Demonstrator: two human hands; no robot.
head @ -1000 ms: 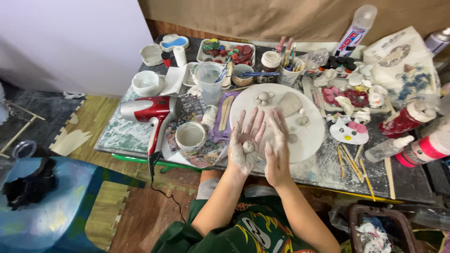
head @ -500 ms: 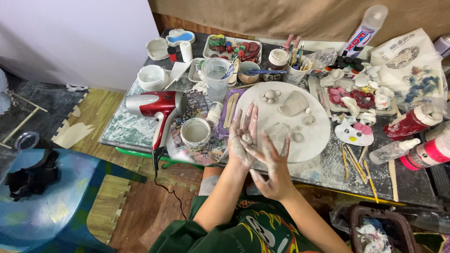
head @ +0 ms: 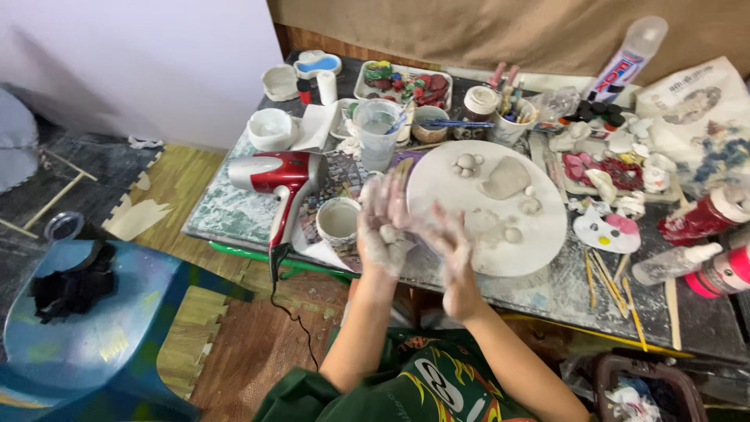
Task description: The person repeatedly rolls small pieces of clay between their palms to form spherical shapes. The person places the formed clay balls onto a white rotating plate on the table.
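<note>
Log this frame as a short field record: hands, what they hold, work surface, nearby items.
left hand: open, palm up, clay-smeared, a small clay ball resting on it
right hand: open, blurred, beside the left, empty as far as visible
work surface: round white board with several clay lumps
left of hands: white cup, red hair dryer
table: cluttered, paint-stained

The lone head camera is looking steeply down from above the person's chest, facing across the table toward its far edge and the wall, taking in nearly the whole tabletop.
</note>
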